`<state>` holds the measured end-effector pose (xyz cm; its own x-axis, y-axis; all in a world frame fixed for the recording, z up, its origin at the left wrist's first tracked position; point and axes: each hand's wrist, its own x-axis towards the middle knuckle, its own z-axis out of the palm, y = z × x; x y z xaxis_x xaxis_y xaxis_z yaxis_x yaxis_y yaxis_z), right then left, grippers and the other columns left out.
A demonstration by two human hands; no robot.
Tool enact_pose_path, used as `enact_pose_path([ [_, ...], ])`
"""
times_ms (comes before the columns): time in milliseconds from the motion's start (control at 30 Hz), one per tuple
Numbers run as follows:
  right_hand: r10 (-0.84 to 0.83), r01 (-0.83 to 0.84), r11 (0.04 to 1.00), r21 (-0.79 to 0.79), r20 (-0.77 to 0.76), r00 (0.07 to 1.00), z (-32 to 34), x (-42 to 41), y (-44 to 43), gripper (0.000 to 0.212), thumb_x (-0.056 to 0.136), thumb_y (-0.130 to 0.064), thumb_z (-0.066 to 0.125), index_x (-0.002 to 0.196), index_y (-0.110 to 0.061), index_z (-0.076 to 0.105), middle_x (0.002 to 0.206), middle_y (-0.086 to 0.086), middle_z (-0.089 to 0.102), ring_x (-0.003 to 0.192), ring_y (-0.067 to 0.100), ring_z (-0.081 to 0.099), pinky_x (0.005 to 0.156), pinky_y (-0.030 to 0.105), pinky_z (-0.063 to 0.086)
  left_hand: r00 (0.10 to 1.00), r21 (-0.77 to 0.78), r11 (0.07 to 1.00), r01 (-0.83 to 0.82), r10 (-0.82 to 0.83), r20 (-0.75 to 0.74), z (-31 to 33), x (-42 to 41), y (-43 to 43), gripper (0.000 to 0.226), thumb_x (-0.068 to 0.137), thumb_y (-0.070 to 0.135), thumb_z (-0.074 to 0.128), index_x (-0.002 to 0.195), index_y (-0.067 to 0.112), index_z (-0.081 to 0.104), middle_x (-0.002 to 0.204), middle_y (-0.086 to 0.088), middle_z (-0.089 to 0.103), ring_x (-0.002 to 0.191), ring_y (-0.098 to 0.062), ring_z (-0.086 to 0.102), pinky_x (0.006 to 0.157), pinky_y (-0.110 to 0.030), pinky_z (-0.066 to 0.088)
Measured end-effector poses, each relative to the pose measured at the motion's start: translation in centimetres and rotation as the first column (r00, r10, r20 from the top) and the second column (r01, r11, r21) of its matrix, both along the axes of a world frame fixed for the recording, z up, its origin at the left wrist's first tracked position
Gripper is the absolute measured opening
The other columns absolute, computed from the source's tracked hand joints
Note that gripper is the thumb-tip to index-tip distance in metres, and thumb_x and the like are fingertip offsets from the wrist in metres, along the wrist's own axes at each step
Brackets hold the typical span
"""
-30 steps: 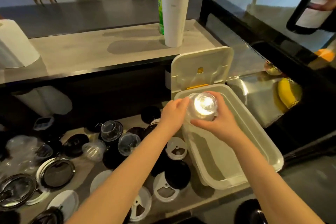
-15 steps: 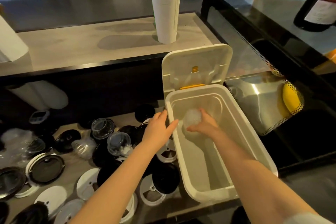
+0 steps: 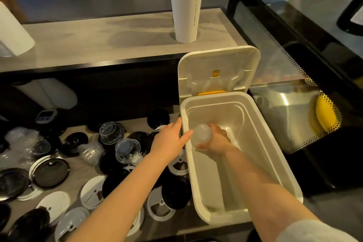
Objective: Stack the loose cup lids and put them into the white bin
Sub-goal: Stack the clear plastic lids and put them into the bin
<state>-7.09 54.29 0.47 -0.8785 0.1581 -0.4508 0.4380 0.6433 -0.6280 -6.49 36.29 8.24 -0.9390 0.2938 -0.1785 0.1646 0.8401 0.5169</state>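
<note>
Your right hand point(image 3: 215, 140) grips the stack of clear lids point(image 3: 202, 134) inside the white bin point(image 3: 275, 147), close to its left wall, with the rounded end left of your fingers. Your left hand point(image 3: 169, 139) rests straight-fingered on that rim, holding nothing.

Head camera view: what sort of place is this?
Probably a café or drinks bar: a tall stack of paper cups on the counter, loose cup lids spread over the lower shelf, and a glass display case on the right.
</note>
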Motion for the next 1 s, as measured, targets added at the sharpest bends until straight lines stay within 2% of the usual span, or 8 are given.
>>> enact_pose_path([
  [167, 0.068, -0.068, 0.996, 0.051, 0.003, 0.998, 0.9, 0.3, 0.0, 0.101, 0.055, -0.045, 0.084, 0.139, -0.028, 0.029, 0.132, 0.000, 0.042, 0.123, 0.024, 0.040, 0.103, 0.039, 0.040, 0.997, -0.098, 0.994, 0.039, -0.045, -0.056, 0.4, 0.2, -0.1, 0.054, 0.095, 0.053, 0.033, 0.140, 0.022, 0.034, 0.116, -0.004, 0.056, 0.109, -0.023, 0.048, 0.087, -0.040, 0.046],
  [333, 0.124, -0.119, 0.983, 0.141, -0.028, 0.992, 2.0, 0.1, 0.8, 0.105, 0.066, -0.045, 0.081, 0.148, -0.022, 0.019, 0.148, 0.003, 0.030, 0.138, 0.025, 0.025, 0.110, 0.040, 0.030, 0.988, -0.260, 0.961, 0.094, -0.122, -0.096, 1.4, -0.2, -0.6, 0.065, 0.093, 0.059, 0.030, 0.144, 0.019, 0.029, 0.128, -0.005, 0.053, 0.119, -0.025, 0.045, 0.094, -0.042, 0.042],
  [433, 0.115, -0.101, 0.981, 0.165, -0.078, 0.990, 3.6, 0.6, 0.6, 0.091, 0.071, -0.040, 0.078, 0.145, -0.024, 0.028, 0.147, 0.001, 0.033, 0.137, 0.023, 0.026, 0.108, 0.037, 0.030, 0.976, -0.325, 0.934, 0.147, -0.191, -0.108, 2.2, -0.4, -1.8, 0.068, 0.092, 0.061, 0.030, 0.145, 0.018, 0.027, 0.136, -0.007, 0.048, 0.125, -0.025, 0.042, 0.097, -0.042, 0.039],
  [600, 0.156, -0.086, 0.972, 0.218, -0.328, 0.932, 8.2, 2.1, -1.7, 0.051, 0.084, -0.030, 0.067, 0.131, -0.018, 0.050, 0.134, 0.002, 0.046, 0.125, 0.021, 0.041, 0.097, 0.029, 0.034, 0.959, -0.389, 0.907, 0.161, -0.237, -0.157, 3.8, -1.0, -6.4, 0.062, 0.093, 0.054, 0.039, 0.144, 0.019, 0.032, 0.141, -0.003, 0.044, 0.130, -0.023, 0.039, 0.101, -0.041, 0.037],
  [700, 0.238, -0.096, 0.953, 0.287, -0.515, 0.824, 10.9, 3.0, -6.0, 0.039, 0.085, -0.027, 0.066, 0.121, -0.014, 0.058, 0.123, 0.003, 0.055, 0.117, 0.023, 0.047, 0.093, 0.028, 0.036, 0.976, -0.383, 0.917, 0.111, -0.173, -0.133, 3.9, -1.4, -11.9, 0.056, 0.092, 0.049, 0.045, 0.139, 0.019, 0.039, 0.136, -0.002, 0.046, 0.126, -0.023, 0.042, 0.098, -0.041, 0.039],
  [800, 0.322, -0.143, 0.934, 0.327, -0.597, 0.735, 12.2, 4.0, -8.9, 0.033, 0.085, -0.024, 0.066, 0.116, -0.012, 0.061, 0.117, 0.005, 0.058, 0.113, 0.024, 0.049, 0.092, 0.031, 0.038, 0.989, -0.359, 0.932, 0.053, -0.098, -0.109, 3.0, -1.6, -14.9, 0.058, 0.091, 0.047, 0.050, 0.140, 0.018, 0.040, 0.135, -0.002, 0.048, 0.124, -0.023, 0.044, 0.098, -0.042, 0.043],
  [900, 0.428, -0.271, 0.899, 0.345, -0.559, 0.710, 11.8, 3.9, -12.8, 0.035, 0.087, -0.026, 0.063, 0.120, -0.014, 0.060, 0.122, 0.002, 0.056, 0.116, 0.021, 0.048, 0.095, 0.031, 0.039, 0.999, -0.333, 0.943, -0.009, -0.009, -0.053, 1.6, -1.6, -18.4, 0.058, 0.090, 0.044, 0.054, 0.139, 0.015, 0.042, 0.138, -0.005, 0.047, 0.126, -0.025, 0.044, 0.100, -0.041, 0.042],
  [1000, 0.562, -0.432, 0.820, 0.375, -0.385, 0.732, 9.8, 2.6, -16.9, 0.044, 0.089, -0.031, 0.059, 0.130, -0.015, 0.051, 0.131, 0.004, 0.050, 0.122, 0.023, 0.044, 0.098, 0.036, 0.041, 0.997, -0.343, 0.938, -0.052, 0.070, 0.041, -0.4, -1.7, -22.2, 0.060, 0.089, 0.042, 0.056, 0.141, 0.016, 0.040, 0.141, -0.007, 0.044, 0.130, -0.027, 0.038, 0.105, -0.042, 0.037],
])
